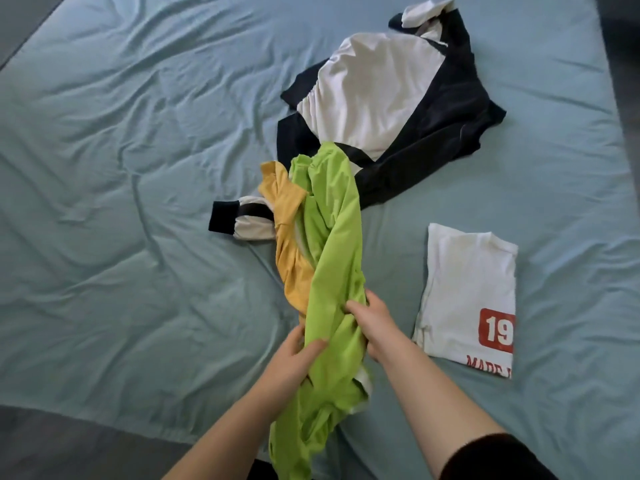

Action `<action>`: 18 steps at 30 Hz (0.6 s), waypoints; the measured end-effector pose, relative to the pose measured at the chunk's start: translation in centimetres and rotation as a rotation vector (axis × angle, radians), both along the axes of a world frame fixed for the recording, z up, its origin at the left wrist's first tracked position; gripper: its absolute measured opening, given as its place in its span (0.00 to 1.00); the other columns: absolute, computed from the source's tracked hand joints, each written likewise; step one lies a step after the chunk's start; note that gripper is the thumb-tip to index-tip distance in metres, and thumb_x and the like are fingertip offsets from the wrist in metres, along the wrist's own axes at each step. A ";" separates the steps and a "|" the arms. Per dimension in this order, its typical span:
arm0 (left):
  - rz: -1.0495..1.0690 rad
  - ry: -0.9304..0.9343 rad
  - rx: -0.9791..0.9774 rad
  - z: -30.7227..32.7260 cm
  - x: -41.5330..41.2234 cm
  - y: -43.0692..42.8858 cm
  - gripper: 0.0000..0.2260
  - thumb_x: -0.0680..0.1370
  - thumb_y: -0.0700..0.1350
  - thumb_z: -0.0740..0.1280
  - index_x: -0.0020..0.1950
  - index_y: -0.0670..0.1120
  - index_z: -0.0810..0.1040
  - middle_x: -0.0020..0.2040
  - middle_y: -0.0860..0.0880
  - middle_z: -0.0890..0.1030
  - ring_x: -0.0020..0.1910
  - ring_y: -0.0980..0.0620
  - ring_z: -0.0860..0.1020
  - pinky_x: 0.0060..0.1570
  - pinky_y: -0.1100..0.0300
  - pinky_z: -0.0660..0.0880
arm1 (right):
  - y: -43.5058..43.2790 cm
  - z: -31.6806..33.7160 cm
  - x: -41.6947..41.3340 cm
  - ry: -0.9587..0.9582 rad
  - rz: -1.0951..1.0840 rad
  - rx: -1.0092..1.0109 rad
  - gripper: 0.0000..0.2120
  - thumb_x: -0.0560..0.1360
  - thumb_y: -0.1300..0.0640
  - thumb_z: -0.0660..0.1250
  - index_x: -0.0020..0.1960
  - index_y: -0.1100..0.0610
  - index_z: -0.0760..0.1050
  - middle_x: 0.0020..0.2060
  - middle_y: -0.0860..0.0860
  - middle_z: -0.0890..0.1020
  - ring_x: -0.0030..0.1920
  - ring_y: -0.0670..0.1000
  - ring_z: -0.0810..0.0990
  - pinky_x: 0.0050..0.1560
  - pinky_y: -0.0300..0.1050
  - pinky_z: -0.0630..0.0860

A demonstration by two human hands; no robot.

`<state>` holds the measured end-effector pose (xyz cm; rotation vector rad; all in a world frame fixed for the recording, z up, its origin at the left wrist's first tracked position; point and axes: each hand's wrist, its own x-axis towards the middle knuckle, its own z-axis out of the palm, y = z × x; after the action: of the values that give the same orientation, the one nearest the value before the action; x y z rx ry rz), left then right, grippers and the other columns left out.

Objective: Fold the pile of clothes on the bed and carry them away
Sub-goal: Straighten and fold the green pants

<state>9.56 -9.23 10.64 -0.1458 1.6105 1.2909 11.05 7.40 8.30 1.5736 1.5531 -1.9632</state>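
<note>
Green garment (pixel 332 258) in left hand (pixel 294 358), right hand (pixel 374 327), blue sheet (pixel 138 168) (wrinkled) spreading left

Wrinkled blue-sheeted bed (pixel 138 168) with navy-and-white jacket (pixel 374 98), folded white T-shirt (pixel 467 289), green-and-yellow garment (pixel 329 244).

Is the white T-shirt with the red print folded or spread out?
Folded. The white T-shirt lies as a compact rectangle on the bed sheet, its red print cut off at the fold.
</note>
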 end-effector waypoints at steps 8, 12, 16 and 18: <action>0.266 -0.092 -0.023 -3.1 -5.5 4.3 0.42 0.71 0.57 0.74 0.78 0.58 0.52 0.68 0.55 0.68 0.66 0.46 0.73 0.65 0.45 0.71 | 1.2 -1.4 3.3 -0.069 -0.103 -0.192 0.12 0.77 0.53 0.64 0.52 0.59 0.81 0.45 0.59 0.85 0.48 0.59 0.84 0.51 0.54 0.81; 0.040 0.232 -0.220 -2.9 -8.2 5.6 0.07 0.76 0.45 0.70 0.52 0.45 0.81 0.50 0.45 0.83 0.53 0.44 0.81 0.56 0.46 0.78 | 3.0 -2.5 4.9 -0.117 -0.236 -0.016 0.10 0.77 0.54 0.62 0.47 0.57 0.80 0.40 0.55 0.85 0.42 0.53 0.83 0.35 0.42 0.77; -0.004 0.512 -0.249 -0.6 -13.1 6.1 0.09 0.78 0.39 0.63 0.54 0.42 0.81 0.51 0.45 0.83 0.50 0.48 0.79 0.51 0.55 0.76 | 4.2 -3.1 5.8 -0.115 -0.340 0.033 0.09 0.78 0.56 0.60 0.53 0.56 0.78 0.46 0.56 0.83 0.44 0.54 0.81 0.37 0.42 0.76; 0.065 0.624 -0.258 1.8 -15.9 7.2 0.13 0.76 0.34 0.59 0.54 0.43 0.80 0.50 0.45 0.83 0.47 0.50 0.78 0.46 0.60 0.73 | 4.5 -2.7 5.5 -0.125 -0.337 0.055 0.09 0.78 0.59 0.60 0.55 0.57 0.78 0.48 0.58 0.83 0.45 0.55 0.81 0.43 0.46 0.78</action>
<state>-6.34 -2.00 12.45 0.0568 2.3206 1.2402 16.57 11.92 5.60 2.0520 1.3771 -1.9463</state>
